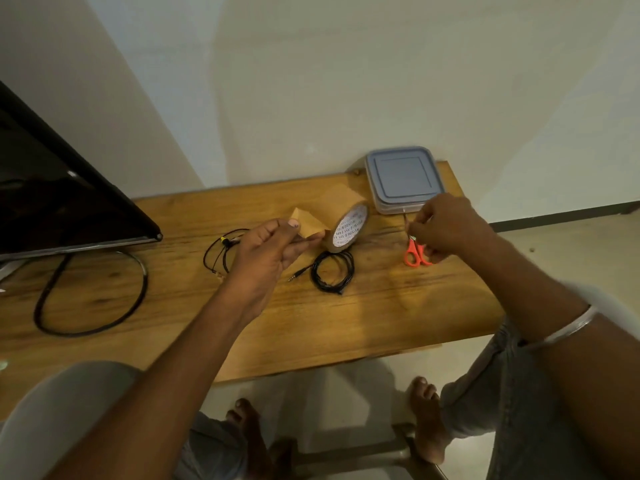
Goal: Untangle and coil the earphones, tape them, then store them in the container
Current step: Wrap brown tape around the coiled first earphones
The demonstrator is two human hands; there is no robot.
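The left hand is seen with its fingers curled, and the free end of a brown tape strip is pinched between thumb and fingertips. The strip is drawn out leftward from one tape roll, which stands on edge. The right hand is closed round one pair of orange-handled scissors, whose blades point to the far side, towards the container.

Two sets of earphones are counted. One set of black coiled earphones lies on the wooden table, just on the near side of the roll. A second, loose set lies to the left, partly hidden by the left hand. One container, lidded in grey-blue, is placed at the far right corner. At the far left a dark monitor and a looped black cable are seen.
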